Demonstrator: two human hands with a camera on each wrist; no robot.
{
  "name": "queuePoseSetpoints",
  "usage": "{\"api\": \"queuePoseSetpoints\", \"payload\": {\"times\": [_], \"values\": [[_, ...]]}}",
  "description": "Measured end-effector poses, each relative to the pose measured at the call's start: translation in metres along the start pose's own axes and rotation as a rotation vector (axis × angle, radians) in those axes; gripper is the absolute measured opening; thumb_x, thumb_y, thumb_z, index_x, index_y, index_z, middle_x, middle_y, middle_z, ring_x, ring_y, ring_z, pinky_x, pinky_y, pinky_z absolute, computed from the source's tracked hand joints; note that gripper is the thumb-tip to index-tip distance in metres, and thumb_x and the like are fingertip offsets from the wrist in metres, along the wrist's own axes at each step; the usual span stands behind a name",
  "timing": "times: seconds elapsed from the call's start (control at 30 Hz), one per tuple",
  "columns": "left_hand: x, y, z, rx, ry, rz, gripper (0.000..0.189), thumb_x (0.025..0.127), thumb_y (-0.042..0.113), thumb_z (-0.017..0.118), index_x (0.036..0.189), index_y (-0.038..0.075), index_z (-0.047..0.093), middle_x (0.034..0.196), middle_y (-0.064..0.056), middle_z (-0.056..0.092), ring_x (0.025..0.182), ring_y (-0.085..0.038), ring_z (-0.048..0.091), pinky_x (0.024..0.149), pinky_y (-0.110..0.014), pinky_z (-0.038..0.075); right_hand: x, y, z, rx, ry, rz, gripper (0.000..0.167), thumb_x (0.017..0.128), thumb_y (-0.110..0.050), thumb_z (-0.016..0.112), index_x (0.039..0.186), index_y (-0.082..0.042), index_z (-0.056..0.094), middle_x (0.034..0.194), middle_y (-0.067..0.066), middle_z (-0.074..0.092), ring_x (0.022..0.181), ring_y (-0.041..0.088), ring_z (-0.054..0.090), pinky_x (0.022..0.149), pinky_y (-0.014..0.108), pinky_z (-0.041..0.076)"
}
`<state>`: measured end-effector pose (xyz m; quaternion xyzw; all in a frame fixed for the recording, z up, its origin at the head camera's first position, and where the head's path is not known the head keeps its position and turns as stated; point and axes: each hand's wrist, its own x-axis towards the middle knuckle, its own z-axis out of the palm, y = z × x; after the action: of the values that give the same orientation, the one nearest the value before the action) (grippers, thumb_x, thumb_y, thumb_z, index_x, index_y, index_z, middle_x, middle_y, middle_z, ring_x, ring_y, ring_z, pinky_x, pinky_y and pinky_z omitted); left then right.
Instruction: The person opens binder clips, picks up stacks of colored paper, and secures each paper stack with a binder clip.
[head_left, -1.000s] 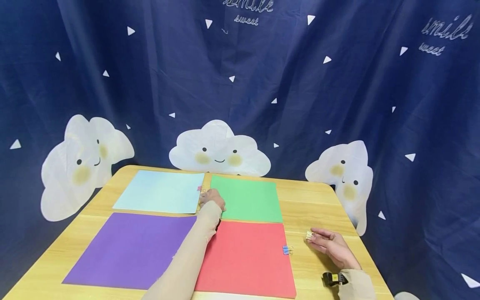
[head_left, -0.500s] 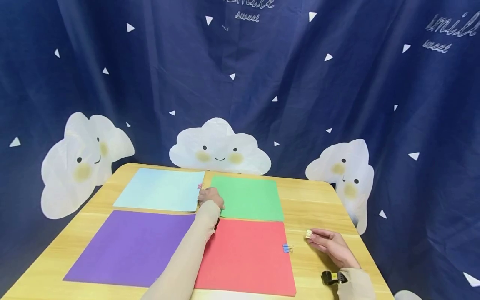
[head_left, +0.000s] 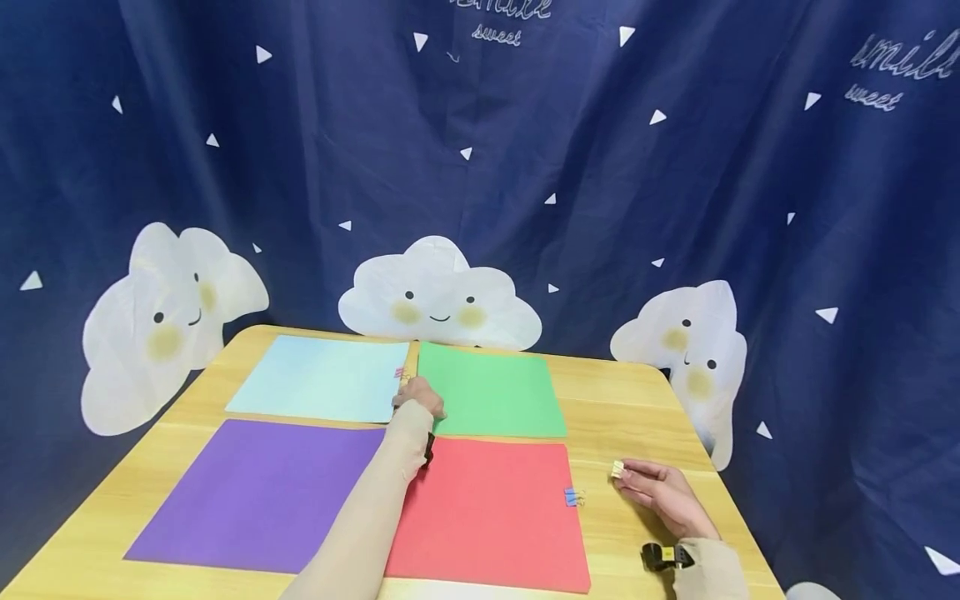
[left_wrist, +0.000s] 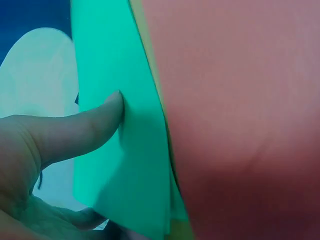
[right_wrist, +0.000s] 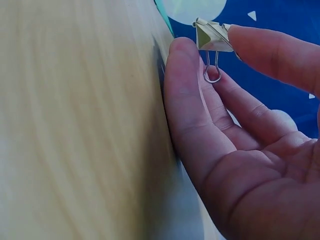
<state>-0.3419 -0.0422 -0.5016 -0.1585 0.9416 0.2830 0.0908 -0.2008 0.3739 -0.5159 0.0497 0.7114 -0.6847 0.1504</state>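
My left hand (head_left: 420,397) reaches between the light blue paper (head_left: 322,377) and the green paper (head_left: 487,392). In the left wrist view its thumb (left_wrist: 87,129) lies on the green paper, with other fingers curled at the lower edge, where their tips are hidden. The sheets there part slightly. A pink binder clip (head_left: 399,373) sits on the light blue paper's right edge, and a bit of blue (head_left: 394,402) shows beside the hand. My right hand (head_left: 666,493), to the right of the papers, pinches a pale yellow binder clip (right_wrist: 214,36) between finger and thumb, wire loops showing.
Purple paper (head_left: 247,496) lies front left, and red paper (head_left: 491,512) lies beside it with a blue binder clip (head_left: 573,497) on its right edge. The wooden table (head_left: 615,400) ends at a dark blue curtain (head_left: 570,125) printed with clouds.
The green paper's far left corner has shifted slightly up and left. My left hand has moved a little nearer and left. The right hand keeps its place with the yellow clip.
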Motion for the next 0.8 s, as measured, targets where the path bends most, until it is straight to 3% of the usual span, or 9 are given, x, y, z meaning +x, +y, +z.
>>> {"api": "queuePoseSetpoints", "payload": {"times": [0.2, 0.33, 0.43, 0.53, 0.63, 0.73, 0.8], "values": [[0.002, -0.004, -0.002, -0.036, 0.038, 0.063, 0.039, 0.077, 0.008, 0.085, 0.109, -0.007, 0.067, 0.119, -0.028, 0.063, 0.120, -0.043, 0.055, 0.101, -0.054, 0.054, 0.001, 0.000, -0.002, -0.004, 0.020, -0.022, 0.056, 0.104, -0.011, 0.062, 0.145, 0.020, 0.042, 0.107, -0.003, 0.077, 0.098, 0.008, 0.074, 0.092, 0.023, 0.060], [0.003, -0.009, -0.008, -0.082, 0.036, 0.100, 0.056, 0.076, 0.010, 0.088, 0.119, -0.014, 0.062, 0.122, -0.033, 0.061, 0.122, -0.047, 0.054, 0.100, -0.052, 0.056, 0.002, 0.001, -0.002, 0.009, 0.079, -0.017, 0.050, 0.105, -0.012, 0.060, 0.142, 0.019, 0.048, 0.100, -0.005, 0.077, 0.091, 0.006, 0.073, 0.087, 0.021, 0.061], [0.010, -0.019, -0.011, -0.177, -0.003, 0.125, 0.066, 0.078, 0.012, 0.087, 0.128, -0.017, 0.055, 0.125, -0.035, 0.061, 0.117, -0.045, 0.059, 0.099, -0.051, 0.057, 0.001, 0.002, -0.002, 0.041, 0.096, -0.016, 0.047, 0.104, -0.005, 0.059, 0.141, 0.021, 0.047, 0.100, -0.004, 0.075, 0.092, 0.005, 0.073, 0.087, 0.021, 0.061], [0.020, -0.029, -0.011, -0.278, -0.053, 0.134, 0.062, 0.083, 0.013, 0.080, 0.130, -0.018, 0.053, 0.120, -0.032, 0.063, 0.095, -0.035, 0.061, 0.082, -0.043, 0.059, -0.002, 0.003, -0.005, 0.108, 0.062, -0.026, 0.041, 0.102, 0.002, 0.059, 0.138, 0.019, 0.050, 0.104, -0.001, 0.075, 0.097, 0.008, 0.074, 0.091, 0.023, 0.061], [0.026, -0.036, -0.013, -0.348, -0.076, 0.131, 0.043, 0.085, 0.010, 0.071, 0.117, -0.014, 0.056, 0.100, -0.023, 0.063, 0.074, -0.025, 0.055, 0.063, -0.034, 0.052, -0.003, 0.004, -0.010, 0.151, 0.024, -0.036, 0.035, 0.100, 0.003, 0.060, 0.134, 0.011, 0.057, 0.106, -0.002, 0.075, 0.101, 0.009, 0.074, 0.094, 0.024, 0.060], [0.029, -0.041, -0.013, -0.459, -0.105, 0.124, 0.008, 0.088, 0.004, 0.063, 0.085, -0.001, 0.057, 0.077, -0.010, 0.056, 0.058, -0.018, 0.054, 0.051, -0.029, 0.052, -0.003, 0.006, -0.011, 0.137, 0.050, -0.044, 0.037, 0.099, 0.002, 0.064, 0.135, 0.011, 0.057, 0.107, 0.000, 0.076, 0.101, 0.010, 0.075, 0.094, 0.024, 0.060], [0.030, -0.043, -0.012, -0.537, -0.140, 0.127, 0.024, 0.091, 0.001, 0.059, 0.071, 0.007, 0.047, 0.069, -0.005, 0.049, 0.054, -0.014, 0.054, 0.051, -0.027, 0.054, -0.002, 0.007, -0.012, 0.103, 0.056, -0.042, 0.041, 0.100, -0.001, 0.064, 0.136, 0.014, 0.055, 0.108, 0.000, 0.076, 0.101, 0.009, 0.075, 0.093, 0.023, 0.060]]}}
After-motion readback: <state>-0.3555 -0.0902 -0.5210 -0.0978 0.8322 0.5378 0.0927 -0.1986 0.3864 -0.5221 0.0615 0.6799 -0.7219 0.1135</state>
